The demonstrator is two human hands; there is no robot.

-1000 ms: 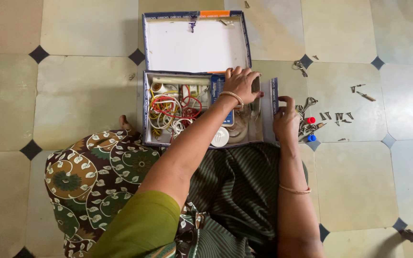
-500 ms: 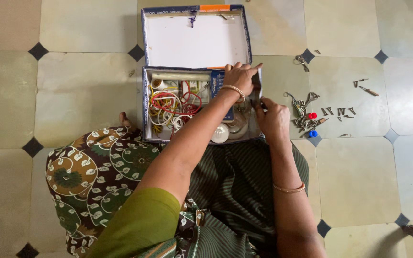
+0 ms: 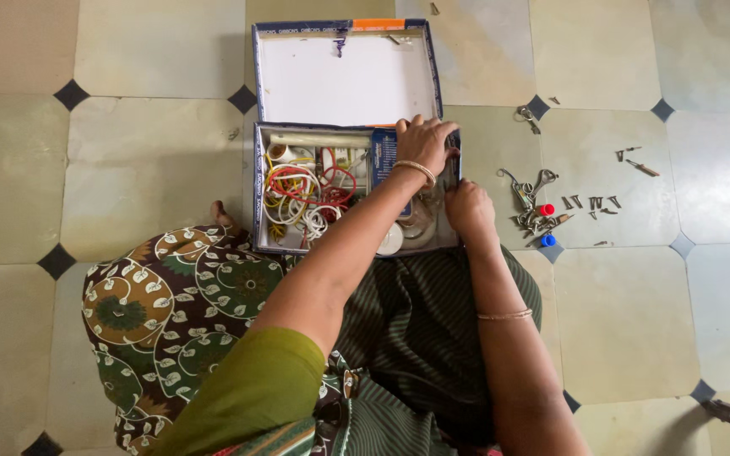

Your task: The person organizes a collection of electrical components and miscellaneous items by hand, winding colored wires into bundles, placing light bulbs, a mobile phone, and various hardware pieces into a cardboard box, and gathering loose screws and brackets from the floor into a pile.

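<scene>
An open blue-edged cardboard box (image 3: 257, 198) lies on the tiled floor in front of my lap, its white lid (image 3: 344, 80) folded back. It holds a tangle of red, white and yellow wires (image 3: 302, 190), a blue packet (image 3: 382, 150) and a white round piece (image 3: 392, 242). My left hand (image 3: 424, 143) reaches across the box, its fingers curled over the far right corner. My right hand (image 3: 469, 207) presses on the box's right wall from outside with its fingertips hidden.
To the right of the box a heap of small metal parts (image 3: 530, 198) lies on the floor, with a red cap (image 3: 547, 209) and a blue cap (image 3: 548, 241). Loose nails (image 3: 593, 203) and screws (image 3: 635, 162) are scattered farther right. A patterned cloth (image 3: 171, 312) covers my left knee.
The box's right side flap, folded outward a second ago, now stands upright. My right hand moved left from the floor parts to that wall, while my left hand stayed at the corner.
</scene>
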